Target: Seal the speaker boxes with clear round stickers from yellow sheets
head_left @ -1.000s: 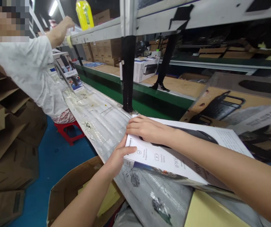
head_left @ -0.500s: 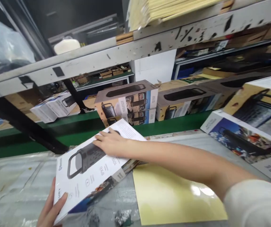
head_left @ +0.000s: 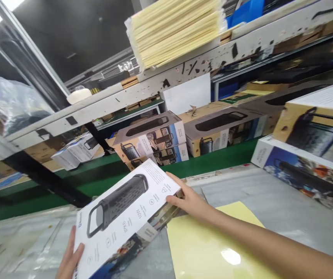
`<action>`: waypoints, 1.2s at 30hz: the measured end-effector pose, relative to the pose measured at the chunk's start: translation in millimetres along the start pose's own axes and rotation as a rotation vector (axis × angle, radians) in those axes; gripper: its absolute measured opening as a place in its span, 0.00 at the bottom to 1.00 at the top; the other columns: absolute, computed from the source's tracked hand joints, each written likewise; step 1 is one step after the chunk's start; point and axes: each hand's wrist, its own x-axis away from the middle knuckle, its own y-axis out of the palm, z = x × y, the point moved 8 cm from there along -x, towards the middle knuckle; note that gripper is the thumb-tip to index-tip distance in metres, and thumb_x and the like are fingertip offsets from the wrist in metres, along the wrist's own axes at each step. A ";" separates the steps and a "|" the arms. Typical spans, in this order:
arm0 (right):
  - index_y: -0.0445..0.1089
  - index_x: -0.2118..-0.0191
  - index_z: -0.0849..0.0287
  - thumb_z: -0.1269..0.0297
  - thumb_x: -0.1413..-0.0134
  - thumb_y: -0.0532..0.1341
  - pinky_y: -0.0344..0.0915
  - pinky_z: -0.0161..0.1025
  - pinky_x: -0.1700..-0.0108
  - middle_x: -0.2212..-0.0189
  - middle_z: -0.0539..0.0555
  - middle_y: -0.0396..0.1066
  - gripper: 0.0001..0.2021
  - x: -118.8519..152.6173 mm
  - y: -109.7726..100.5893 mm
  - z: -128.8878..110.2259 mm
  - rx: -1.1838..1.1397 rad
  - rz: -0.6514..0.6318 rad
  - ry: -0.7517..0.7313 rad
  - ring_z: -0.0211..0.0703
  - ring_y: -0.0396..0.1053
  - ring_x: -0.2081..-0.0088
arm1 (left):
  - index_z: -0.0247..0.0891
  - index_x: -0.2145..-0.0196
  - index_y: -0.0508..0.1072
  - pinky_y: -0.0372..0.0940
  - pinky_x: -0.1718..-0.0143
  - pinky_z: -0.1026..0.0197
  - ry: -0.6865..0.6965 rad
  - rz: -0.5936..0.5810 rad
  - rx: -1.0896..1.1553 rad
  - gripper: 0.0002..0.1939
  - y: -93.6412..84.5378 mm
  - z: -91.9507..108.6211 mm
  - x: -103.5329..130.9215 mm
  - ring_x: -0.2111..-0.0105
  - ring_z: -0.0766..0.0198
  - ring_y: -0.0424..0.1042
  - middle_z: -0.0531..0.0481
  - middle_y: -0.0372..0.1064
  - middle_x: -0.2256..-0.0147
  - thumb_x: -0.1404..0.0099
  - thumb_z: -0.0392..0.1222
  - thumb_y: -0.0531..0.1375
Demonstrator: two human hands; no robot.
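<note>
- Fingers of left hand (head_left: 67,259) and right hand (head_left: 195,203) pinch opposite ends of a box (head_left: 119,221).
- Between them, it looks closed, unreleased.
- Beyond them, other boxes (head_left: 166,135) sit stacked.

Each hand (head_left: 71,254) grips the white speaker box (head_left: 125,213).
</note>
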 end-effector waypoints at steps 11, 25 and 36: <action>0.56 0.28 0.49 0.33 0.50 0.68 0.58 0.61 0.32 0.33 0.60 0.63 0.48 3.9 5.8 31.9 -0.108 0.024 0.031 0.62 0.59 0.32 | 0.41 0.31 0.63 0.68 0.38 0.52 -0.282 -0.059 0.465 0.31 9.9 -35.9 20.3 0.46 0.51 0.78 0.43 0.76 0.44 0.30 0.39 0.60; 0.45 0.25 0.47 0.39 0.48 0.68 0.71 0.57 0.40 0.29 0.59 0.57 0.52 10.0 75.3 -8.8 0.074 -0.224 0.030 0.66 0.57 0.31 | 0.33 0.45 0.77 0.66 0.37 0.49 0.084 0.511 0.841 0.31 -74.3 -60.0 62.0 0.42 0.47 0.74 0.41 0.81 0.53 0.30 0.60 0.52; 0.45 0.25 0.53 0.61 0.42 0.67 0.62 0.50 0.34 0.32 0.57 0.62 0.45 -55.3 327.0 -73.6 0.105 -0.790 -0.319 0.54 0.64 0.35 | 0.42 0.71 0.68 0.72 0.47 0.49 0.302 1.012 0.560 0.07 -279.9 -86.3 109.4 0.58 0.52 0.78 0.56 0.74 0.73 0.44 0.46 0.56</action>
